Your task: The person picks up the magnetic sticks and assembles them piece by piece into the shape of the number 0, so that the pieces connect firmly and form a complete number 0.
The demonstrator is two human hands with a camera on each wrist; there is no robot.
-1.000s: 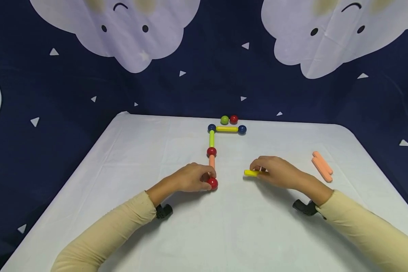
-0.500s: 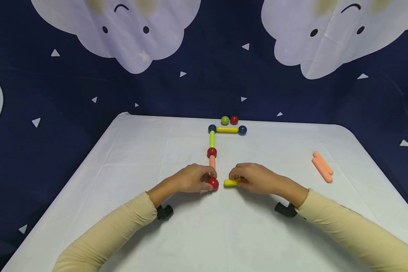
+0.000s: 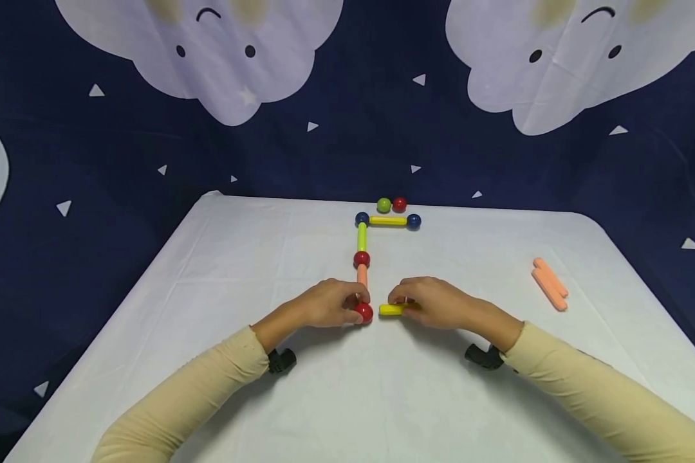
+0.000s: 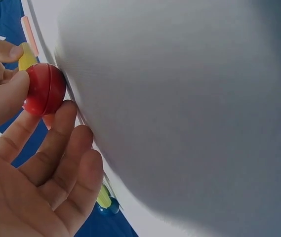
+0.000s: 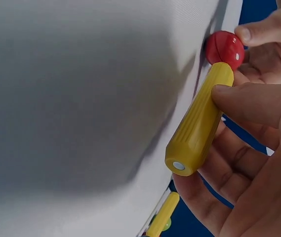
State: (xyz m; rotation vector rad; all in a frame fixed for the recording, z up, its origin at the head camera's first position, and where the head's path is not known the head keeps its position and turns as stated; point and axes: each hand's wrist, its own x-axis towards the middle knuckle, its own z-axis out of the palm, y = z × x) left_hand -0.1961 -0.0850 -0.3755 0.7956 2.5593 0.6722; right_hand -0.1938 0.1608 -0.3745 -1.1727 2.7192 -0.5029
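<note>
My left hand (image 3: 329,303) pinches a red ball (image 3: 363,313) between thumb and fingers at the near end of a chain of balls and rods. An orange rod (image 3: 361,274) runs from that ball to another red ball (image 3: 361,259). Beyond it come a lime-green rod (image 3: 361,238), a dark blue ball (image 3: 361,219), a yellow rod (image 3: 388,220) and a second dark blue ball (image 3: 414,222). My right hand (image 3: 440,303) pinches a loose yellow rod (image 5: 195,128), its tip pointing at the near red ball. In the head view a small gap separates them.
Two orange rods (image 3: 549,285) lie side by side on the right of the white-covered table (image 3: 301,399). A green ball (image 3: 384,205) and a red ball (image 3: 399,204) sit at its back edge. A dark blue cloth (image 3: 324,161) hangs behind.
My right hand has carried the yellow rod left and slightly nearer, up beside the near red ball, and has barely moved in the last half second. My left hand keeps its place.
</note>
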